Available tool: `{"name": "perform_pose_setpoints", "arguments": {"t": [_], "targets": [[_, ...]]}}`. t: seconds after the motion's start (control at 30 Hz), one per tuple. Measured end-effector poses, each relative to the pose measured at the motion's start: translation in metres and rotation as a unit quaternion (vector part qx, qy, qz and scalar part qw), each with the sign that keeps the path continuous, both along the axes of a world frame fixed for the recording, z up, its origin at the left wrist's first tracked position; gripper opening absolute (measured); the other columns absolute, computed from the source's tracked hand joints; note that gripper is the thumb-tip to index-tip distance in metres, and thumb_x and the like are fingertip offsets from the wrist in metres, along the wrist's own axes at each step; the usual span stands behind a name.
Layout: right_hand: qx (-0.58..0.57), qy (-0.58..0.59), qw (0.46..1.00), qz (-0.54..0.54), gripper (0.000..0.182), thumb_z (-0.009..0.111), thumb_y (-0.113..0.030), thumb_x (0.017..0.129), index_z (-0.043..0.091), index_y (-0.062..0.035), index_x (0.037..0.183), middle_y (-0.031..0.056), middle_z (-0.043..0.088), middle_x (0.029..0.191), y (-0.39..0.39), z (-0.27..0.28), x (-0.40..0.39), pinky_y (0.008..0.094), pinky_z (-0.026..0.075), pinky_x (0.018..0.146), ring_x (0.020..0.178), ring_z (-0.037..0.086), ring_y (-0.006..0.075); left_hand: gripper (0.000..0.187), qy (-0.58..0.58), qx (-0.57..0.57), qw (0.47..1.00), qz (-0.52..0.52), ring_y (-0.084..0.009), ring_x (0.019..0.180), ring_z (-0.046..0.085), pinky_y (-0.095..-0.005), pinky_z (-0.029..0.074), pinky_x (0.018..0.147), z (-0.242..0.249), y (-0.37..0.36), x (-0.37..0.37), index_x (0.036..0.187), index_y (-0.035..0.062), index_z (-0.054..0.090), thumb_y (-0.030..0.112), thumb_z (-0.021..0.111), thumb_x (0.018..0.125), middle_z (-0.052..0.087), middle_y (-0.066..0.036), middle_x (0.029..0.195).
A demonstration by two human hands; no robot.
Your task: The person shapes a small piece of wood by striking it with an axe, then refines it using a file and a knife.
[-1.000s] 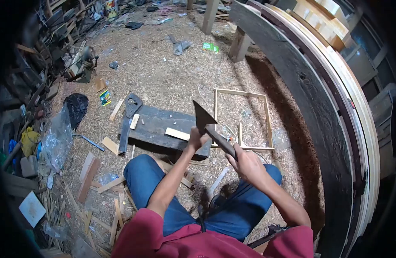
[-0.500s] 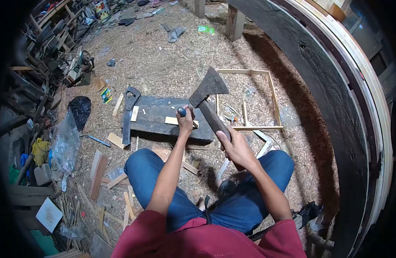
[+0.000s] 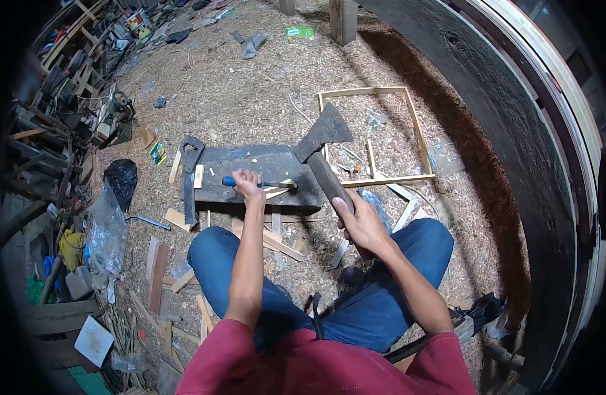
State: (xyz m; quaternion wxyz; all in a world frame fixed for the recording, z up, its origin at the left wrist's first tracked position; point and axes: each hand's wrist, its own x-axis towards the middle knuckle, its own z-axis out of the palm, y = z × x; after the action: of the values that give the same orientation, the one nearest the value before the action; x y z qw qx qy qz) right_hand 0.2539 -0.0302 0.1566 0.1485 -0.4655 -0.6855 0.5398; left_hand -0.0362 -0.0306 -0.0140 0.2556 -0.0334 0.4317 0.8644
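Observation:
My left hand (image 3: 248,184) is closed around a blue-handled chisel (image 3: 270,184), lying nearly level with its metal shaft pointing right. The shaft passes over a small pale wood strip (image 3: 277,191) on a dark, thick wooden block (image 3: 234,161). In my right hand (image 3: 363,224) is an axe (image 3: 326,174), gripped by its wooden handle. The axe head is raised, its broad blade overlapping the block's right end and the wooden frame (image 3: 418,141) in this view. A handsaw (image 3: 190,181) lies across the block's left end, beside another short wood piece (image 3: 199,176).
Wood shavings cover the ground. Offcuts (image 3: 157,273) lie near my left knee, and a thin blue bar (image 3: 148,222) is left of the block. A plastic bag (image 3: 104,227) and piled scrap fill the left side. A large dark beam (image 3: 500,112) curves along the right.
My left hand has moved left and tipped the chisel from upright to nearly level. The pale strip now sits at a slant. My right hand still holds the axe in about the same place.

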Motion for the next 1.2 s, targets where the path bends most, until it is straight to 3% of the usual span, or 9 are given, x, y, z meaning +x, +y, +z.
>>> {"name": "perform_pose_setpoints", "arguments": {"t": [0.17,0.3,0.5,0.73,0.93,1.2], "targets": [[-0.013,-0.019,1.000,0.007,0.043,0.048,-0.039,0.102,0.059,0.0024,0.107,0.0183,0.061,0.071,0.000,0.000,-0.004,0.0456,0.048,0.065,0.067,0.064,0.0297,0.042,0.100,0.016,0.995,-0.013,-0.0084,0.040,0.021,-0.0284,0.025,0.043,0.030,0.007,0.004,0.062,0.0168,0.028,0.027,0.045,0.099,0.025,0.005,0.050],[0.016,-0.016,0.999,0.027,0.044,0.048,-0.040,0.101,0.059,0.0023,0.110,0.0230,0.063,0.075,-0.003,-0.008,-0.007,0.0497,0.047,0.071,0.075,0.065,0.0374,0.030,0.173,0.018,0.984,-0.026,-0.0068,0.040,0.024,-0.0270,0.025,0.042,0.042,0.011,0.021,0.071,0.0146,0.033,0.018,0.044,0.099,0.027,0.005,0.050],[0.002,-0.056,0.998,0.040,0.044,0.048,-0.038,0.102,0.059,0.0022,0.112,0.0262,0.064,0.079,-0.008,-0.007,-0.009,0.0522,0.048,0.073,0.076,0.066,0.0419,0.032,0.227,0.012,0.972,-0.056,-0.0063,0.039,0.027,-0.0258,0.025,0.040,0.040,0.015,0.044,0.069,0.0134,0.034,0.017,0.045,0.098,0.031,0.005,0.050],[0.066,-0.056,0.995,0.048,0.045,0.048,-0.038,0.102,0.059,0.0011,0.121,0.0266,0.064,0.074,-0.014,-0.009,-0.005,0.0526,0.048,0.069,0.071,0.066,0.0414,0.020,0.192,0.001,0.979,-0.067,-0.0044,0.046,0.036,-0.0242,0.028,0.044,0.034,0.020,0.058,0.076,0.0098,0.045,0.014,0.053,0.094,0.040,0.006,0.058],[0.055,-0.068,0.995,0.043,0.044,0.049,-0.039,0.101,0.060,0.0011,0.117,0.0249,0.062,0.067,-0.011,-0.018,-0.003,0.0509,0.048,0.062,0.063,0.065,0.0402,0.022,0.229,-0.057,0.970,-0.060,-0.0063,0.048,0.040,-0.0251,0.033,0.045,0.035,0.019,0.057,0.075,0.0082,0.047,0.016,0.053,0.095,0.043,0.004,0.059],[0.056,-0.067,0.995,0.043,0.042,0.051,-0.037,0.101,0.060,0.0018,0.114,0.0269,0.062,0.068,-0.012,-0.012,-0.006,0.0516,0.047,0.062,0.064,0.064,0.0422,0.026,0.269,-0.070,0.959,-0.061,-0.0071,0.049,0.042,-0.0262,0.034,0.046,0.027,0.022,0.054,0.070,0.0072,0.046,0.015,0.053,0.093,0.043,0.003,0.058]]}}
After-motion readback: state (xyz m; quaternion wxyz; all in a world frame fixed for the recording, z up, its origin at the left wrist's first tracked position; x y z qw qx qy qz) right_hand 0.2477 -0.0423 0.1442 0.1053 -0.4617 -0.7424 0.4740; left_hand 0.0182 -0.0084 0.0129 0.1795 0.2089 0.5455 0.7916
